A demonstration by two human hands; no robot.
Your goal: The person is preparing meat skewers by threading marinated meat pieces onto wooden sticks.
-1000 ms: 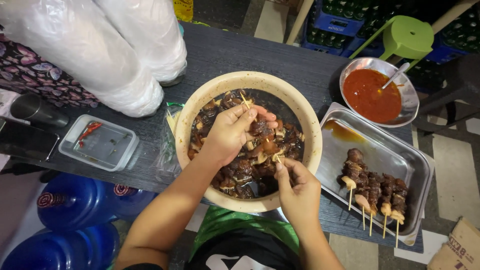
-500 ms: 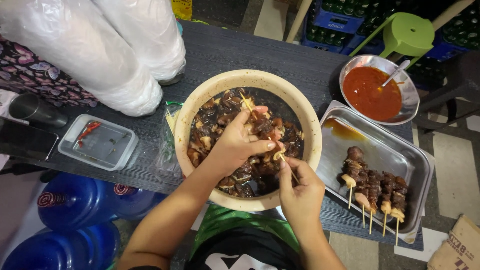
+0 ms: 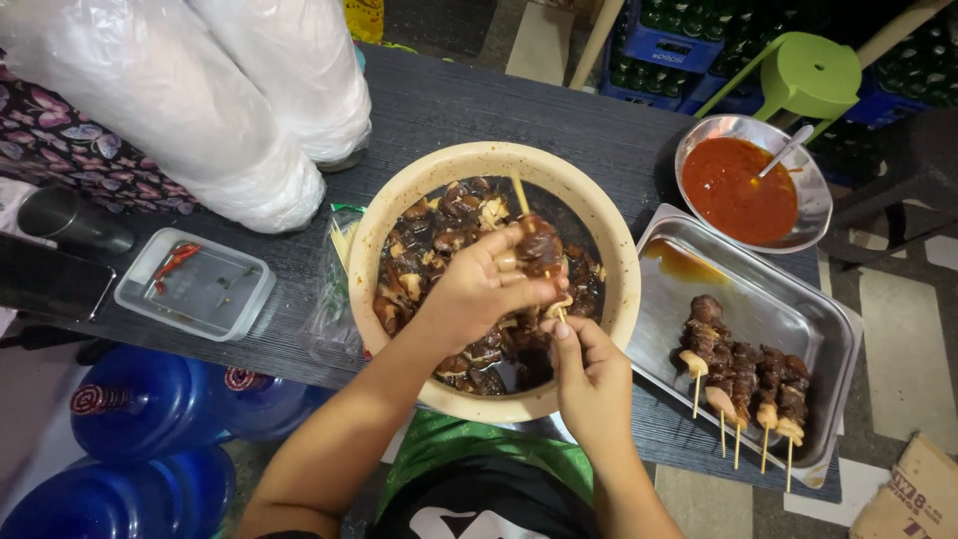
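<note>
Both hands (image 3: 539, 329) thread a meat piece (image 3: 539, 245) onto a skewer (image 3: 521, 195) over the bowl (image 3: 599, 220).

**A:** what moved since a sec ago?

**B:** left hand (image 3: 479, 289) lifted out of the meat and now pinches a dark chunk (image 3: 539, 245) onto the skewer (image 3: 534, 235). Right hand (image 3: 589, 374) slid in closer, gripping the stick's lower end.

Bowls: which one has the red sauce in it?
The small metal bowl with a spoon, beyond the tray. The big tan bowl holds dark meat.
</note>
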